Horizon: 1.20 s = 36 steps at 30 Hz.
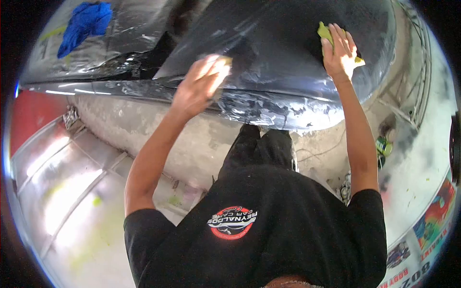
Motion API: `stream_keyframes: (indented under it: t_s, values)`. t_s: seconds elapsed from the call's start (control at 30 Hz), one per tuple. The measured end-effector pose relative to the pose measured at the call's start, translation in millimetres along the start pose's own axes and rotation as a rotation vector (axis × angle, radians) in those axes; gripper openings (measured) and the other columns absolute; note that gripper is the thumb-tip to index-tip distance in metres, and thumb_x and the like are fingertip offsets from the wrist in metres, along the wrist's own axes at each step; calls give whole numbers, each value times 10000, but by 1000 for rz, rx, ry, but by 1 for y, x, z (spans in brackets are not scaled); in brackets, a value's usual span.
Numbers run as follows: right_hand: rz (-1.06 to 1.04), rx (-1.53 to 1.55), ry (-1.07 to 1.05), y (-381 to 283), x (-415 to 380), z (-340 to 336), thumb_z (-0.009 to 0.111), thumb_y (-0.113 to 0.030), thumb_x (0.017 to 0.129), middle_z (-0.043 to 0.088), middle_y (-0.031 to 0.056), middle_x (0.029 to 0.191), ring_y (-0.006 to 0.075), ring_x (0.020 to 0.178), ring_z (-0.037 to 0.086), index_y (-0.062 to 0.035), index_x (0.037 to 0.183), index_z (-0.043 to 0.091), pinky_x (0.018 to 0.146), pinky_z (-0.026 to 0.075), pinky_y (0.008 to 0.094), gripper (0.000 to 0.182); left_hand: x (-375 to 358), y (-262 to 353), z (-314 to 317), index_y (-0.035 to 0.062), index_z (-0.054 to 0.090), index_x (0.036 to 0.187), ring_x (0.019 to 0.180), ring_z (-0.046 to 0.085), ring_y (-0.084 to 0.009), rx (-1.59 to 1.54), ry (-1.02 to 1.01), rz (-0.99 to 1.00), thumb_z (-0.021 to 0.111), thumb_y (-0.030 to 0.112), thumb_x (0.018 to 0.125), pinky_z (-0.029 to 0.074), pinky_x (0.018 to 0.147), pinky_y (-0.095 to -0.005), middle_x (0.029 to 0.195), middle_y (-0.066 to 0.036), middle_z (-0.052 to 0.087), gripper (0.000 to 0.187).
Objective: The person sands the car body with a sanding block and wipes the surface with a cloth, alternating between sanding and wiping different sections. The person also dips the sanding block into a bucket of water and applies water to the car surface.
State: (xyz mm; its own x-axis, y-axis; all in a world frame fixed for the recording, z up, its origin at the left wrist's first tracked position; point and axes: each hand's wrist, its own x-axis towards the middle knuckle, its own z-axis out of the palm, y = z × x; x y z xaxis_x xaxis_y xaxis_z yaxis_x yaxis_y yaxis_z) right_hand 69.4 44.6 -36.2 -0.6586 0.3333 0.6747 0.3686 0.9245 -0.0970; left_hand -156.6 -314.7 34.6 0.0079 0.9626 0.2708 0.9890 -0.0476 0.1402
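My left hand, blurred by motion, is over the near side of a black car panel. Its fingers are bunched together, and a small yellowish piece peeks out at their tips; I cannot make out its kind. Further right, my right hand presses a yellow-green cloth against the same panel, with cloth edges showing on both sides of the fingers. The panel is dark and dull, with shinier, blotchy reflections along its near edge.
A crumpled blue cloth lies on the dark surface at the far left. Bare concrete floor runs below the car. A green-labelled container stands at right, near a light, paint-marked panel. Metal sheets lie at lower left.
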Motion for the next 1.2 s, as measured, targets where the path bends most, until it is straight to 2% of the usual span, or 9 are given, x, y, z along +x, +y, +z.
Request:
stream_keyframes:
  t_s: [0.13,0.2,0.3,0.6,0.73,0.87,0.97,1.1,1.2]
  values:
    - [7,9,-10,-6,5,-8,638,-270,971,701,83,1277,288,1154,663,-93,1272,666,1068,463,430,350,87,44,51,29,548,1421,1431,439,-293,97,-118,268,666,104,842,403,1181,-453,1477,-112,536,595]
    - [105,20,-109,-2,-8,-10,608,-296,960,590,67,1463,331,1379,496,-122,1387,619,1107,398,565,461,74,28,29,35,587,1396,1414,471,-289,8,-165,309,665,97,845,419,1169,-452,1471,-114,553,560]
    - [206,-45,-93,-14,-5,-13,667,-312,917,643,82,1389,368,1315,549,-128,1333,663,1088,433,516,455,5,-12,0,62,663,1344,1424,493,-271,154,-269,294,617,157,936,430,1174,-471,1471,-80,595,421]
    - [292,-88,-108,-22,-5,-25,678,-368,910,652,21,1377,298,1321,551,-180,1318,677,1076,411,608,449,126,95,86,28,571,1419,1433,464,-247,-67,-243,519,544,130,925,337,1235,-412,1506,-90,551,504]
    - [338,-133,-80,5,-25,-39,665,-363,912,681,-6,1243,256,1185,602,-180,1219,708,933,412,671,360,128,79,58,18,596,1395,1451,458,-268,-128,-325,590,603,100,864,348,1225,-440,1499,-94,563,538]
    - [480,-83,35,49,-74,-38,685,-366,898,665,-4,1187,257,1117,613,-184,1162,710,899,411,662,321,96,50,46,11,624,1354,1449,462,-281,-81,-411,587,639,16,807,358,1217,-478,1472,-109,584,547]
    - [585,-182,-252,36,-57,-69,679,-357,902,609,20,1232,264,1144,581,-206,1204,682,916,447,598,339,141,104,74,6,594,1374,1459,445,-280,-122,-426,553,583,2,854,329,1236,-475,1490,-127,558,520]
    - [464,-2,-149,68,-69,-46,676,-348,900,604,60,1152,279,1073,581,-153,1156,685,903,478,509,322,196,170,144,2,550,1388,1490,385,-266,-33,-401,576,585,74,901,272,1266,-447,1506,-125,524,494]
    - [552,-184,-267,90,-92,-68,664,-330,911,616,117,1087,296,1027,586,-113,1097,687,838,501,496,287,217,189,143,0,547,1387,1485,387,-267,-67,-448,622,625,51,873,271,1270,-440,1508,-119,519,522]
